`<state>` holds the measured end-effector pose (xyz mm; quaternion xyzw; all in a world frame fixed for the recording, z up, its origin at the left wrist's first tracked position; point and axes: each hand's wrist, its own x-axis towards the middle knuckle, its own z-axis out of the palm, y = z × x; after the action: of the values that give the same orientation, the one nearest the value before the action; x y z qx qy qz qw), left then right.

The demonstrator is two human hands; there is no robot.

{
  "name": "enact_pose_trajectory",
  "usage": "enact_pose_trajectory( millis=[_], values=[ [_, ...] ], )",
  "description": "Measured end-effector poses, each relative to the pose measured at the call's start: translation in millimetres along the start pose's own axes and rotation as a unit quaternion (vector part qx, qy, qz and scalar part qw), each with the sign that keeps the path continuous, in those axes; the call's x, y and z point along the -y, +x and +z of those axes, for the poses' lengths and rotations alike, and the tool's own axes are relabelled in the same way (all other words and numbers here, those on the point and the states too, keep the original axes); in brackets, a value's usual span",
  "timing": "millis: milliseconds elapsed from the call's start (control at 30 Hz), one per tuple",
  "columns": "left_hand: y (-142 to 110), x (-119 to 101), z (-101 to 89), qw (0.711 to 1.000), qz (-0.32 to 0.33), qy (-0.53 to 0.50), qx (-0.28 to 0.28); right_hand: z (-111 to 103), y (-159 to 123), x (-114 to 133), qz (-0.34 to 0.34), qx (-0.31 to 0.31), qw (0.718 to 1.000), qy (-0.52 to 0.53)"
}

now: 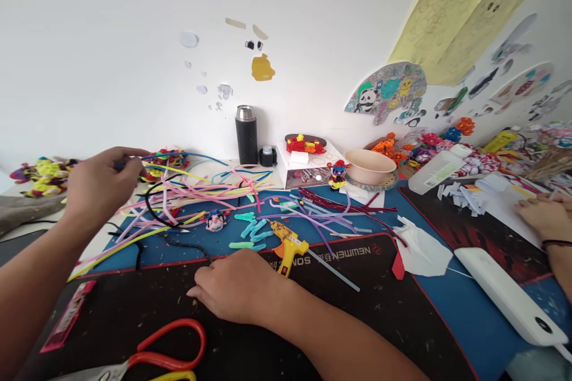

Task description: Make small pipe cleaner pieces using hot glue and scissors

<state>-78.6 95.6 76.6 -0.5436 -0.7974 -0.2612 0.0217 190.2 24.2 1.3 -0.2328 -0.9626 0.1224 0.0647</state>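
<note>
My left hand [105, 181] is raised over the left side of the table, its fingers pinched on a blue pipe cleaner [183, 156] that stretches off to the right. Below it lies a loose heap of pink, yellow and purple pipe cleaners [210, 193]. My right hand [243, 286] rests low on the black mat [250, 345] with its fingers curled; what they hold, if anything, is hidden. A black pipe cleaner [190, 245] ends close to those fingers. Just behind that hand is a yellow hot glue gun [290, 244] with a glue stick in its back.
Red-handled scissors [172, 360] and a pink case [69, 315] lie in front. Short teal pieces [254, 229] sit near a small doll-like head [216, 220]. Behind stand a black thermos [247, 137], a white box [308, 166] and a bowl [370, 166]. At right are a white device [509, 294] and another person's hand [540, 217].
</note>
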Motion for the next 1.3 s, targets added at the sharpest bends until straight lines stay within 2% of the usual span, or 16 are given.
enact_pose_trajectory(
  millis=[33,67,133,200,267,367,433,500,567,667,767,833,933,1067,1300],
  values=[
    [-3,-3,0.0,0.996,-0.036,-0.074,-0.041,0,0,0,-0.001,0.002,1.000,0.001],
    [-8,-6,0.4,0.986,-0.052,-0.146,-0.053,-1,0,1,-0.001,0.003,1.000,0.003],
    [-21,-15,2.9,0.949,-0.055,-0.310,-0.017,-4,1,1,0.000,0.000,1.000,0.009],
    [-35,-21,7.0,0.889,-0.064,-0.453,0.020,-8,0,1,0.007,-0.002,1.000,0.020],
    [-50,-25,10.7,0.847,-0.078,-0.522,0.069,-15,0,1,0.019,-0.005,0.999,0.043],
    [-73,-32,10.7,0.811,-0.117,-0.565,0.094,-26,-3,1,0.051,-0.023,0.992,0.111],
    [-89,-39,6.6,0.803,-0.126,-0.571,0.115,-32,-4,2,0.085,-0.049,0.979,0.176],
    [-104,-48,1.5,0.801,-0.131,-0.571,0.128,-36,-5,0,0.126,-0.084,0.954,0.258],
    [-115,-56,-2.0,0.803,-0.128,-0.565,0.138,-36,-4,-3,0.155,-0.105,0.915,0.358],
    [-127,-60,-1.5,0.811,-0.100,-0.552,0.167,-33,-1,-12,0.169,-0.135,0.831,0.512],
    [-132,-55,4.8,0.816,-0.084,-0.538,0.194,-32,3,-22,0.206,-0.176,0.773,0.573],
    [-133,-50,10.2,0.827,-0.063,-0.522,0.202,-32,4,-27,0.213,-0.204,0.748,0.594],
    [-133,-41,18.1,0.836,-0.044,-0.505,0.208,-32,4,-33,0.214,-0.232,0.736,0.599],
    [-132,-33,25.0,0.833,-0.023,-0.499,0.238,-29,3,-36,0.200,-0.261,0.722,0.609],
    [-131,-23,33.1,0.804,-0.003,-0.524,0.280,-24,1,-43,0.211,-0.308,0.699,0.611]
  ],
)
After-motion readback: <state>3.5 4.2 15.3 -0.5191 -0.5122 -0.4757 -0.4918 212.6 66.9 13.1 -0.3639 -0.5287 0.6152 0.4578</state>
